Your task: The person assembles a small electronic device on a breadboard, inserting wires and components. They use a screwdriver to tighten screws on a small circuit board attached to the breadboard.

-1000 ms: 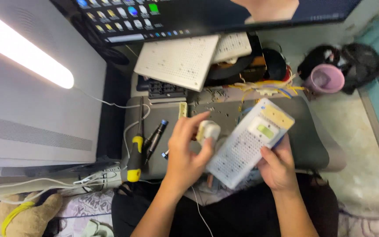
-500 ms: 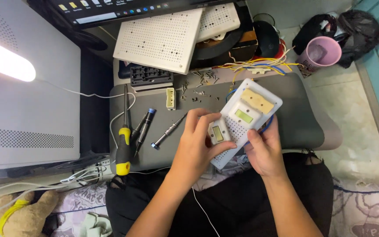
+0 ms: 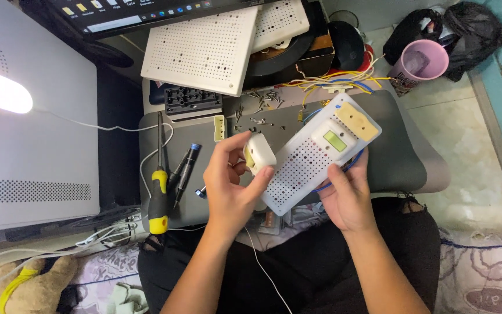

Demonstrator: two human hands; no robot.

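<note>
Left hand (image 3: 230, 186) first; we see it pinching a small white socket module (image 3: 258, 154) between thumb and fingers, raised just off the lap desk, its yellowish face turned up toward the camera, probably so we can check it; it sits right at the lower-left edge of the panel. Right hand (image 3: 348, 197) grips the white perforated panel (image 3: 312, 160) from beneath, fingers curled on its lower edge, tilting it up so the face is readable; panel is long, rectangular, dotted with rows of small holes, with a green-windowed white module and a tan socket block at its far end; blue wire loops under it by the right fingers. Beyond the hands, grey lap desk (image 3: 399, 157) carries a yellow-handled screwdriver (image 3: 158, 195) and a blue-tipped driver (image 3: 184, 168) lying side by side at left, within reach; loose screws (image 3: 257, 107) scattered mid-desk; a bundle of yellow wires (image 3: 335, 81) past the panel's top. Farther out, a second perforated board (image 3: 201, 49) leans against the clutter; pink cup (image 3: 419, 63) stands on the floor at right.
</note>
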